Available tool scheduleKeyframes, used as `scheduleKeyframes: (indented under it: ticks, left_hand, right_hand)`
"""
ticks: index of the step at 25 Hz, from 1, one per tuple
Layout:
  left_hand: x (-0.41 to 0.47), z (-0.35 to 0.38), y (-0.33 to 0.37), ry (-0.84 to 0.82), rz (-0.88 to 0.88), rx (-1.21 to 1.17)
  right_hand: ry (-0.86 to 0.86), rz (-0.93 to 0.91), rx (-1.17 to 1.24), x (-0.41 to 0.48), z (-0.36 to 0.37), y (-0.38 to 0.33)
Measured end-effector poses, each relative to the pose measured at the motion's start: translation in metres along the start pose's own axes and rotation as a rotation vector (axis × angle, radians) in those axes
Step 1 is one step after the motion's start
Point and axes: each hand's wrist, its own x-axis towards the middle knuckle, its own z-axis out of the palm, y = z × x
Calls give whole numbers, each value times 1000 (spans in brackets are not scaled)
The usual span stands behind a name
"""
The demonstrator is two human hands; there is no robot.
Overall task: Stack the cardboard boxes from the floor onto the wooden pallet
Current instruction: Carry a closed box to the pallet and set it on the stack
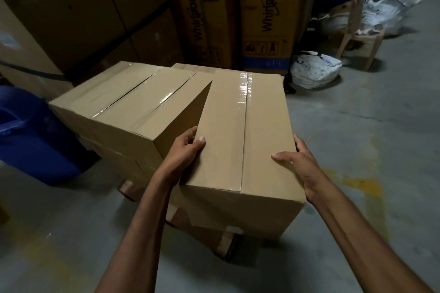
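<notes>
The left hand point(188, 147) grips the box point(245, 131) at its near left edge, thumb on the taped top and fingers curled down the side. The right hand point(301, 164) holds the near right edge the same way, thumb lying on top. The box sits skewed over the near right part of the pallet point(228, 244), its far left corner against the stack point(133, 102) of taped boxes beside it; whether its weight rests below cannot be told. Around lie the concrete floor point(357, 126), a blue bin point(31, 135) left, tall cartons point(266, 14) behind, a chair point(357, 31) and white bags point(314, 69) right.
</notes>
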Motion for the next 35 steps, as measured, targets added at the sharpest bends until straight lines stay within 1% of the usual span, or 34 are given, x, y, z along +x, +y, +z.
scheduleKeyframes:
  ticks: [5,9,12,16,18,25,32,35]
  left_hand:
    - [76,-44,-7,-49,-17,80]
    - [136,-79,-13,-108,56,136]
    - [182,-112,-25,-102,99,271]
    - [225,-144,-48,-142,76,322]
    - [236,-152,-55,-165,93,314]
    - [259,-158,-73,-124,206,329]
    - [277,-152,-79,-66,256,369]
    - [282,-151,-77,-28,252,391]
  right_hand:
    - [77,2,-3,46,51,1]
    - [159,-18,-13,79,97,9]
    - [232,-36,-27,99,135,25]
    - [284,-68,-86,121,176,40]
    - [296,-70,-86,130,188,45]
    - [365,-64,-115,148,208,53]
    - [378,-56,-128,166,207,59]
    - [374,-41,-132,175,210,57]
